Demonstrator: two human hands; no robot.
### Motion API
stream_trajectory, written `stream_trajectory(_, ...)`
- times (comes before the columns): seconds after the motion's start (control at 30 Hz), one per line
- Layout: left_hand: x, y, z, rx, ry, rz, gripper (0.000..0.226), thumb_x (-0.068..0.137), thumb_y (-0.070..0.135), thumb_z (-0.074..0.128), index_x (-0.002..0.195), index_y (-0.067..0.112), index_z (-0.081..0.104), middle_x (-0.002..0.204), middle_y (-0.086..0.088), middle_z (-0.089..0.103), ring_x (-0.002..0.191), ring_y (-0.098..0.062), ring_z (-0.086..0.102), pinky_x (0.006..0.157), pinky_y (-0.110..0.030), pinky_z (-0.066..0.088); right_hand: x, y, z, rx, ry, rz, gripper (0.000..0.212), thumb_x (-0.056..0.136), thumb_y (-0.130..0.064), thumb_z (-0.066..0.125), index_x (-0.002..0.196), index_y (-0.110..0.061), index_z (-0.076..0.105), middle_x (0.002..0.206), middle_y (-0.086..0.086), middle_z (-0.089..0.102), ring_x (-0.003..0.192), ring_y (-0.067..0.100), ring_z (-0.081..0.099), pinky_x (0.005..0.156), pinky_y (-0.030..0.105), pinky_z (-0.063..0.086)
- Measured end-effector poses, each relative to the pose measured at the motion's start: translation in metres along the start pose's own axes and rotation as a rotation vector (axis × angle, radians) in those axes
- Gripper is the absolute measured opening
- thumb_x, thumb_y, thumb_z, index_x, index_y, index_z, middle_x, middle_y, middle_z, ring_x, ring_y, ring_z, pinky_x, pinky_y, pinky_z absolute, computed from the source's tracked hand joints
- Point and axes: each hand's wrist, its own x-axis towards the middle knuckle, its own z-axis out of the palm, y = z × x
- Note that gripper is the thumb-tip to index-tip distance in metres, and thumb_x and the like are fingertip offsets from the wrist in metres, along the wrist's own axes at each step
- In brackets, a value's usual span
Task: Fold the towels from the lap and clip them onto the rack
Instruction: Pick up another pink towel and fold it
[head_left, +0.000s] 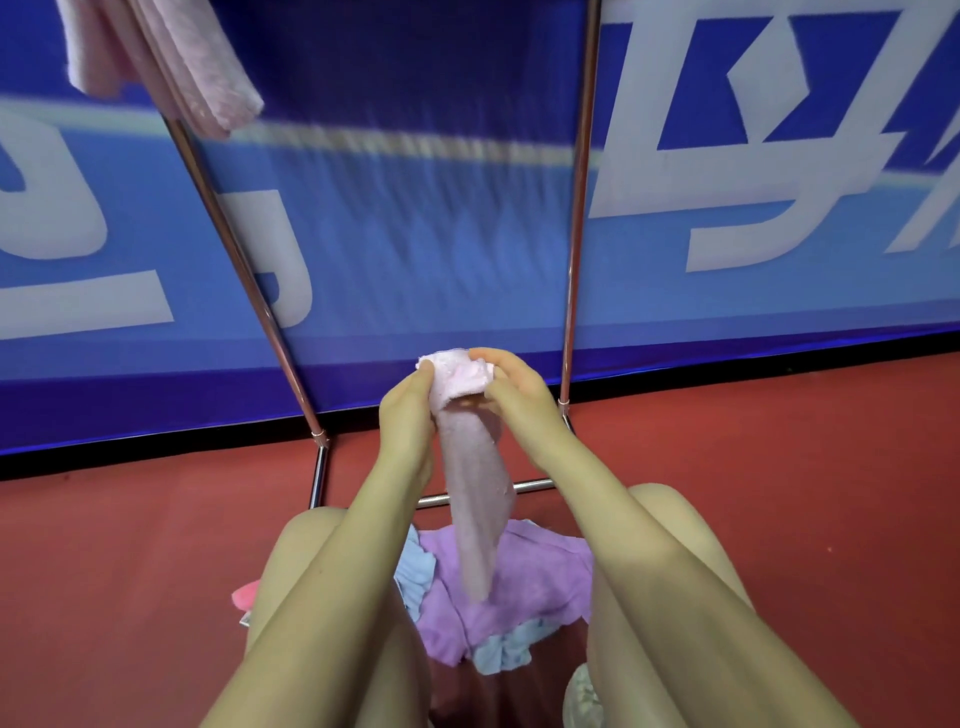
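Both the left hand and right hand pinch the pink towel top; I'd square those corners evenly before reaching up for the rack.

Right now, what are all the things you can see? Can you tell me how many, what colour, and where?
held towel: one, pale pink, pinched at its top by both hands, hanging down over the lap
hung towel: one, pale pink, draped on the rack at top left
lap towels: a heap, purple and light blue, between the knees; exact count unclear
rack: one, shiny metal poles, standing just ahead
banner: one, blue with white shapes, behind the rack
floor: red, all around
left hand: one, gripping the towel's top edge
right hand: one, gripping the same edge
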Motion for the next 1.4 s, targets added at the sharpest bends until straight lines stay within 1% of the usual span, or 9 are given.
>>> stream_trajectory(0.1,0.001,0.001,-0.001,0.025,-0.025,-0.021,0.034,0.091,0.024,0.054,0.106,-0.001,0.07,0.109,-0.019,0.07,0.093,-0.026,0.066,0.08,-0.034,0.05,-0.001,0.001,0.0,-0.044,-0.04,-0.039,0.029,0.091,0.004,0.044,0.103,-0.016,0.062,0.094,-0.001,0.069,0.084,0.009,0.069,0.077,0.024,0.056)
stream_trajectory(0.23,-0.003,0.0,0.001,0.131,-0.047,-0.064,0.039,0.078,0.033,0.059,0.102,0.006,0.074,0.107,-0.014,0.073,0.091,-0.022,0.068,0.08,-0.033,0.051,-0.002,-0.001,-0.01,-0.322,0.081,-0.137,0.009,0.09,-0.015,0.056,0.085,-0.014,0.064,0.065,-0.001,0.064,0.059,0.007,0.061,0.064,0.022,0.049)
stream_trajectory(0.4,-0.01,0.0,0.005,0.187,-0.078,-0.077,0.042,0.07,0.035,0.061,0.098,0.007,0.075,0.087,-0.002,0.071,0.077,-0.015,0.059,0.073,-0.031,0.045,0.001,0.003,-0.02,-0.701,0.199,-0.345,0.017,0.086,-0.032,0.064,0.076,-0.018,0.064,0.076,-0.013,0.05,0.087,0.009,0.042,0.073,0.016,0.035)
stream_trajectory(0.57,-0.012,0.0,0.006,0.152,-0.023,-0.083,0.031,0.075,0.029,0.064,0.096,0.009,0.076,0.093,-0.003,0.075,0.081,-0.017,0.067,0.075,-0.03,0.05,-0.004,0.002,-0.017,-0.557,0.065,-0.21,0.011,0.087,-0.028,0.06,0.08,-0.02,0.059,0.074,-0.008,0.061,0.077,0.014,0.055,0.074,0.033,0.045)
stream_trajectory(0.73,-0.015,0.001,0.007,0.285,-0.05,-0.023,0.024,0.088,0.024,0.059,0.068,0.017,0.07,0.053,0.011,0.06,0.056,-0.009,0.052,0.057,-0.024,0.039,-0.009,0.002,-0.012,-0.592,0.018,-0.183,0.013,0.086,-0.029,0.063,0.082,-0.017,0.062,0.081,-0.005,0.067,0.084,0.014,0.06,0.078,0.029,0.044)
stream_trajectory(1.03,-0.017,0.005,0.001,0.401,-0.281,0.014,0.033,0.084,0.041,0.053,0.098,0.022,0.076,0.095,-0.014,0.07,0.084,-0.017,0.055,0.077,-0.035,0.042,-0.01,-0.002,-0.018,-0.398,0.103,-0.146,0.014,0.083,-0.022,0.068,0.077,-0.023,0.055,0.066,-0.009,0.055,0.062,-0.002,0.05,0.062,0.011,0.04)
stream_trajectory(1.27,-0.019,-0.001,-0.004,0.517,-0.36,0.154,0.041,0.077,0.042,0.057,0.072,0.001,0.052,0.072,-0.009,0.04,0.07,-0.021,0.034,0.062,-0.034,0.027,-0.007,-0.002,-0.026,-0.336,0.06,-0.032,0.004,0.086,-0.019,0.065,0.084,-0.016,0.062,0.068,-0.008,0.061,0.067,0.004,0.056,0.066,0.018,0.043)
stream_trajectory(1.33,-0.017,-0.002,-0.005,0.518,-0.322,0.144,0.046,0.079,0.041,0.055,0.081,-0.005,0.057,0.077,-0.012,0.052,0.072,-0.021,0.044,0.066,-0.037,0.035,-0.009,-0.003,-0.027,-0.333,0.011,-0.03,0.004,0.088,-0.017,0.061,0.09,-0.015,0.064,0.072,-0.004,0.064,0.07,0.004,0.057,0.067,0.018,0.044)
stream_trajectory(1.4,-0.018,-0.001,-0.004,0.523,-0.304,0.135,0.031,0.091,0.029,0.05,0.095,0.004,0.067,0.093,-0.01,0.068,0.082,-0.019,0.058,0.077,-0.038,0.047,-0.011,-0.002,-0.027,-0.333,-0.05,-0.028,0.008,0.088,-0.019,0.061,0.095,-0.016,0.064,0.075,0.003,0.065,0.072,0.008,0.058,0.068,0.02,0.044)
